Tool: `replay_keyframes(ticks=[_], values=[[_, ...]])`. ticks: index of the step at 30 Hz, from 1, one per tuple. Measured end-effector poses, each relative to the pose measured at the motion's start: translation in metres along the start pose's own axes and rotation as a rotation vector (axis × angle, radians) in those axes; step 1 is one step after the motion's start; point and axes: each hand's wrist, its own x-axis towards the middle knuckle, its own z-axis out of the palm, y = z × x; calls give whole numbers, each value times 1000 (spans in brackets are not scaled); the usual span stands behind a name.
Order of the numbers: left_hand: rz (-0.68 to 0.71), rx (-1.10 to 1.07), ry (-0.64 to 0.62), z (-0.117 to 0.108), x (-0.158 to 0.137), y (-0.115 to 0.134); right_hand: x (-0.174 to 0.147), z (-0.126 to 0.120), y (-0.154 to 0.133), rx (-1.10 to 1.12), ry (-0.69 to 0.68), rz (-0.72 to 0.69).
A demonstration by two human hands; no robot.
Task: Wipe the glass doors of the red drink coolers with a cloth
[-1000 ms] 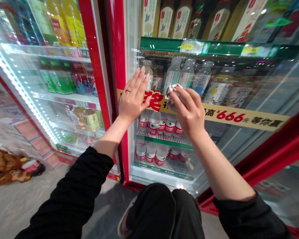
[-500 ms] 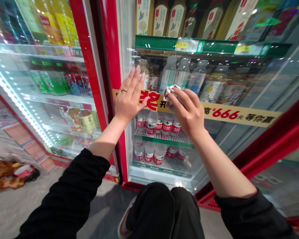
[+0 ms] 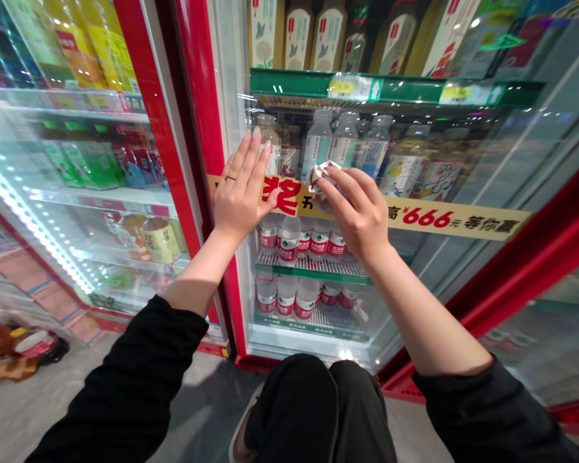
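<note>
My left hand [image 3: 240,190] lies flat with its fingers stretched on the glass door of a drinks fridge, over the left end of a yellow banner strip [image 3: 427,217] with red and black lettering. A ring is on one of its fingers. My right hand [image 3: 361,212] pinches a crumpled white tissue [image 3: 321,175] against the same strip, just right of the large red character. Part of the tissue is hidden under the fingers. Behind the glass stand water bottles with red labels [image 3: 288,247] and taller bottles on the shelves above.
A red door frame [image 3: 205,122] divides this fridge from another lit drinks fridge [image 3: 91,193] on the left. Another red frame [image 3: 525,238] slants along the right. Bottles [image 3: 38,344] and brown packages lie on the grey floor at lower left. My knees [image 3: 302,399] are close below the door.
The fridges and both hands appear slightly further left in the picture. Against the strip, the hands have hardly moved; the left stays flat and the right still holds the tissue.
</note>
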Motion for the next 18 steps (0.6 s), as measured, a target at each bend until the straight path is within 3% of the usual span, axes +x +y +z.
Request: replay_keyframes(ticks=[3,8,13,18], values=[[2,7,2,-1,0,2,10,4,5,0,42,45],[-56,24,-81,-7,2,6,24,18,-14,52,25,42],[-108,21,-137,-12,6,11,4,0,-9,52,-37,-52],[-116,2,-150,-12,5,11,9,-5,8,-2,41,11]])
